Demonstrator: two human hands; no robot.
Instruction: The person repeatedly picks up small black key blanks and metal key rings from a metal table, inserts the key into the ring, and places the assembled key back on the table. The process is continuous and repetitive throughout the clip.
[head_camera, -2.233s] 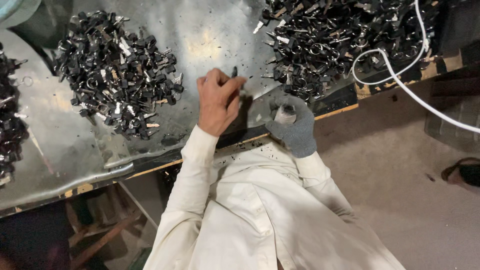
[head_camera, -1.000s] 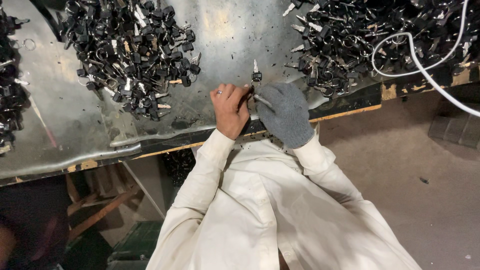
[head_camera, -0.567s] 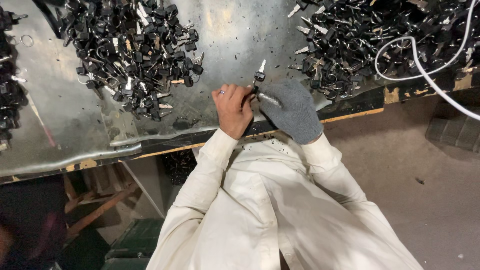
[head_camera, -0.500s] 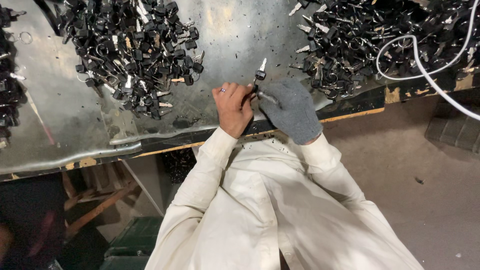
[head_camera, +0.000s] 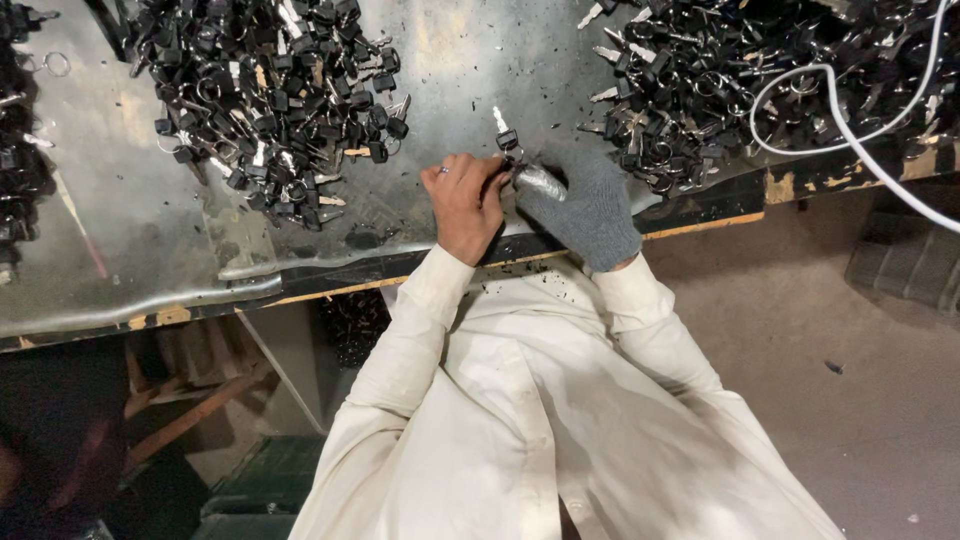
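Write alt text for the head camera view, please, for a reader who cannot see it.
Seen from above, a person in a cream shirt holds a black-headed key between the bare left hand and the grey-gloved right hand, at the edge of a metal-covered workbench. Piles of black-headed keys lie to the left and right; a white cable crosses the right pile.

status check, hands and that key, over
Left hand bare, right hand gloved, both pinching one black-headed key over the metal table. Key piles either side, none blocking.
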